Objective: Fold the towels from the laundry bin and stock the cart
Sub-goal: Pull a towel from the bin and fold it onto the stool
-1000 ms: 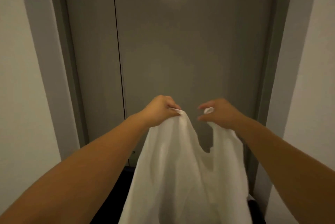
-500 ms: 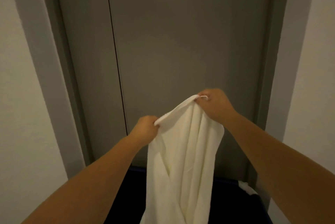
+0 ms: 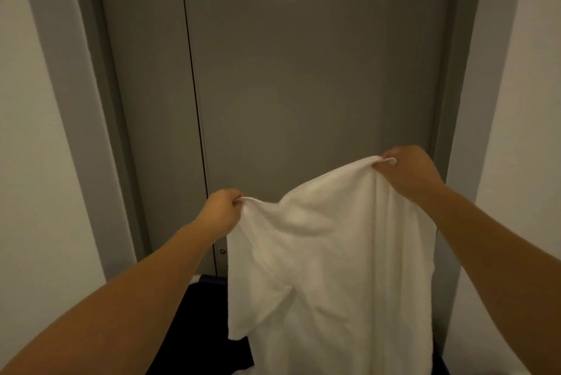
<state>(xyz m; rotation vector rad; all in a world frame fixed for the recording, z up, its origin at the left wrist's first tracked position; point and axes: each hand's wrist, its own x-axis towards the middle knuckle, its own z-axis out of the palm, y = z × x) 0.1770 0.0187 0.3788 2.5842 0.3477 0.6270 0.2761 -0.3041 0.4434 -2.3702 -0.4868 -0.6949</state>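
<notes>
A white towel (image 3: 328,253) hangs spread between my two hands in front of a grey door. My left hand (image 3: 220,210) pinches its upper left corner, low and to the left. Higher up on the right, my right hand (image 3: 406,172) grips the other upper corner. The towel's top edge slopes up from left to right, and its lower part drops out of the frame. Behind and below the towel lies a dark blue bin (image 3: 206,308), mostly hidden by the cloth.
A grey double door (image 3: 303,86) with a vertical seam stands directly ahead, framed by a grey jamb. White walls (image 3: 36,162) close in on both sides. A bright light spot reflects high on the door.
My hands have drawn apart, the left moving left and the right moving right, so the bunched towel has opened out wide between them.
</notes>
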